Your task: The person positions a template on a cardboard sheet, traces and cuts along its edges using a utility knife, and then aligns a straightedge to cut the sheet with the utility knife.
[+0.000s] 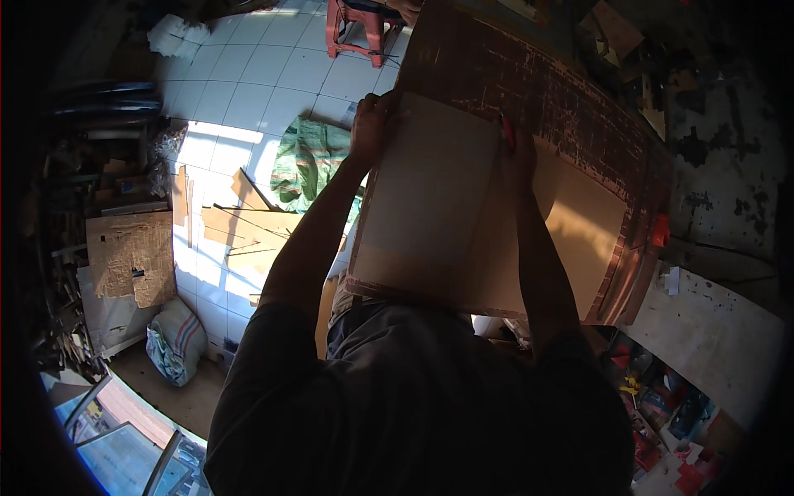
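Note:
A pale grey rectangular sheet (426,186) lies over a tan board (583,207) on a worn, dark red-brown tabletop (538,83). At the far left corner of the sheet is my left hand (370,128), its fingers bent round the edge. My right hand (519,157) is closed on a small red-handled tool (508,132) by the sheet's far right corner. Shadow hides the tool's working end and exact kind. Both forearms reach forward over the work.
Offcuts of brown board (252,231) and a crumpled green sack (310,161) lie on the white tiles. A red stool (364,33) stands beyond, with part of another person's hand (407,8) nearby. Stacked scrap and a white sack (176,339) line the left side.

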A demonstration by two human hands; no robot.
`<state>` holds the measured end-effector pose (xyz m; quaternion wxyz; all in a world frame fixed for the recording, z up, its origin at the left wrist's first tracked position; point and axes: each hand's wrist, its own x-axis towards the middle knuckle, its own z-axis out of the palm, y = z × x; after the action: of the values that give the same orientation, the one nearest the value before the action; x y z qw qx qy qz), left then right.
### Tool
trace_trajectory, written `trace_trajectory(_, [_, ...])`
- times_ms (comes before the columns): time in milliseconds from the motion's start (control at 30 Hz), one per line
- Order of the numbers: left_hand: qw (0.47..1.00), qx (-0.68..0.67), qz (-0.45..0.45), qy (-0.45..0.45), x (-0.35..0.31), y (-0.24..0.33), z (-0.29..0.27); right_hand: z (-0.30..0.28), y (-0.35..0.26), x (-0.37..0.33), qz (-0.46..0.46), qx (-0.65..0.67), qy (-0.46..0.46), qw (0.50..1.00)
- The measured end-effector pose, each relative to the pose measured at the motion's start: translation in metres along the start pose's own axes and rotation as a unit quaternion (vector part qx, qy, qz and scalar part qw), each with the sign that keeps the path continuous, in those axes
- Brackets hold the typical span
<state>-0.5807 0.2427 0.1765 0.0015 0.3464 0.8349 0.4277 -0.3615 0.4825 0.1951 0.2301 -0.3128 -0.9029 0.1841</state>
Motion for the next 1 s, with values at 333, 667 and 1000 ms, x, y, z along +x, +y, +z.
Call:
trace_trajectory(333, [0.997, 0.071, -0.005, -0.012, 0.028, -0.007, 0.032, 0.028, 0.006, 0.0, -0.018, -0.046, 0.052, 0.997])
trace_trajectory(667, [0.989, 0.139, 0.0, -0.05, 0.04, 0.004, 0.037, 0.025, 0.003, -0.001, -0.018, -0.092, 0.034, 0.995])
trace_trajectory(1000, [0.987, 0.145, 0.069, 0.01, 0.043, 0.003, 0.047, 0.027, 0.007, 0.001, -0.024, -0.097, 0.03, 0.995])
